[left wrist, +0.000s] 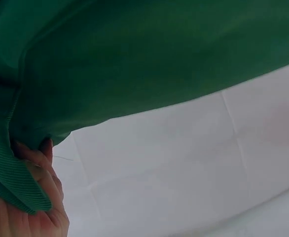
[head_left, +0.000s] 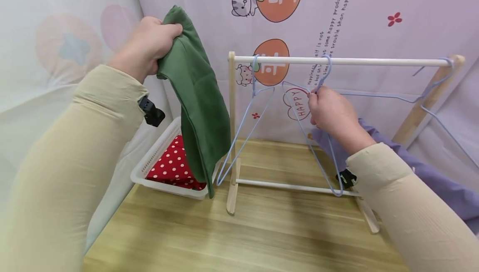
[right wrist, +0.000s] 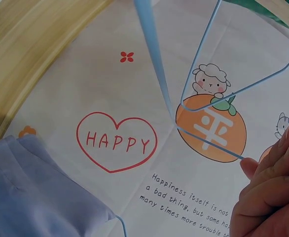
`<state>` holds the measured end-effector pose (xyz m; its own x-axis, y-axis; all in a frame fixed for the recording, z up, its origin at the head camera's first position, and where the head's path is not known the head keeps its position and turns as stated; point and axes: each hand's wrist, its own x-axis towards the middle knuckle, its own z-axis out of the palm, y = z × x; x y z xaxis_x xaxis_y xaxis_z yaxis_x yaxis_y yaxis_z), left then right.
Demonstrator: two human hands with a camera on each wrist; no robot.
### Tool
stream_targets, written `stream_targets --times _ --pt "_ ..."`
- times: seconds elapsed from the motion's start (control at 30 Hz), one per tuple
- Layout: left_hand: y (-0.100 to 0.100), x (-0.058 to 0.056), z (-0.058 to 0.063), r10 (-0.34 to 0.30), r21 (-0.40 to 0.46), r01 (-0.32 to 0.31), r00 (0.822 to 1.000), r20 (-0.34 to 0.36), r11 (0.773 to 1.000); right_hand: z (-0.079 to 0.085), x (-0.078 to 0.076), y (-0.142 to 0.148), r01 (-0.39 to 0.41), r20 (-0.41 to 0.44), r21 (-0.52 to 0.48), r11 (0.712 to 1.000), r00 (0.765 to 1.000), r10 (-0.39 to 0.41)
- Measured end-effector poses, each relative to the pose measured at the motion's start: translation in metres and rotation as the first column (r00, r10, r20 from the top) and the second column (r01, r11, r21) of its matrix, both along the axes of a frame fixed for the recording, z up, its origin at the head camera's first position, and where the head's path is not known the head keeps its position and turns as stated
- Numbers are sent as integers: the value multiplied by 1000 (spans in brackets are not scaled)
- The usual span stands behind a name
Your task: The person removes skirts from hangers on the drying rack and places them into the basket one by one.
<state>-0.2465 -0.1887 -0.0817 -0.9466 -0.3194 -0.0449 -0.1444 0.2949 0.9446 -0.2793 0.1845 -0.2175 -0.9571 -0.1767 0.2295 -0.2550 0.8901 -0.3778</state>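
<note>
My left hand (head_left: 155,43) grips the top of a green garment (head_left: 200,93), which hangs down in a long fold over the basket's edge. Up close in the left wrist view, the fingers pinch the green cloth (left wrist: 134,69) beside a ribbed edge. On the right, my right hand (head_left: 333,107) holds a light blue wire hanger (head_left: 299,114) just below its hook, and the hook is over the rack's white bar. In the right wrist view the fingertips (right wrist: 250,167) are at the hanger's wire (right wrist: 211,143).
A wooden rack (head_left: 232,97) stands on the wood-grain table (head_left: 262,238). Another blue hanger (head_left: 239,126) hangs at its left end. At the right, a purple garment (head_left: 430,180) hangs on a third hanger (head_left: 434,91). Below the green garment, a white basket (head_left: 144,176) holds red polka-dot cloth (head_left: 170,159).
</note>
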Motion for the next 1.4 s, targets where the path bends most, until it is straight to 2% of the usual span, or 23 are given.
stream_targets --times 0.27,0.4,0.53,0.77,1.07,1.2,1.4 --pt "17 -18 -9 -17 137 20 1000 -21 990 0 1 -2 4 7 0 1000 1000 -4" --pt "23 -27 -15 -11 167 14 1000 -21 986 0 1 -3 4 10 3 1000 1000 -4" --pt "26 -32 -23 -23 238 26 1000 -19 971 -2 1 -5 5 11 2 1000 1000 -5" --pt "24 -41 -41 -26 350 33 999 -24 936 -2 1 -6 4 -1 -2 1000 1000 -4" --pt "7 -48 -59 -28 404 34 999 -20 914 -2 1 -4 10 -8 3 1000 1000 -10" --pt "-7 -49 -66 -42 374 46 999 -17 926 -2 0 -2 12 -11 2 1000 1000 -12" --pt "-28 -48 -80 -52 271 57 998 -26 961 -2 0 0 21 -19 5 1000 1000 -21"
